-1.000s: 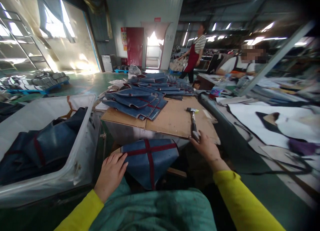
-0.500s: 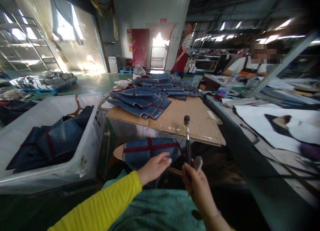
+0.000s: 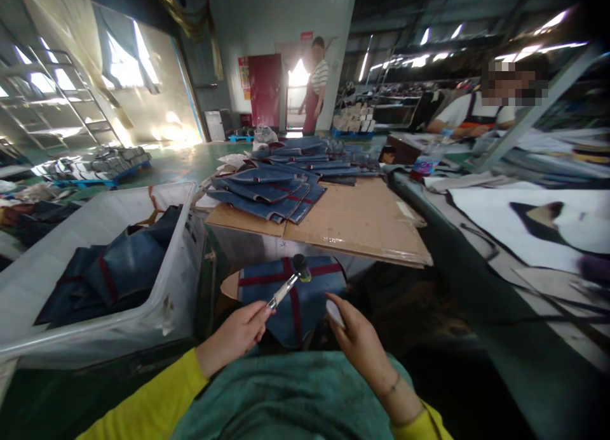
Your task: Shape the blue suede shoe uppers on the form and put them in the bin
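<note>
Hammer [image 3: 287,287], gripped by left hand [image 3: 237,334] over blue panel [image 3: 313,303], below near edge of worktop [image 3: 357,227]. Right hand [image 3: 361,340]: closed round pale object [image 3: 335,313]. Apparent step: positioning; next move calls for steady hold.

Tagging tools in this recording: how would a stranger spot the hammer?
Find the cardboard bearing a blue pile. Lower in view, over a blue piece with a red cross, the left hand holds the hammer. Its dark head and shiny shaft distinguish it from the right hand's pale object.
</note>
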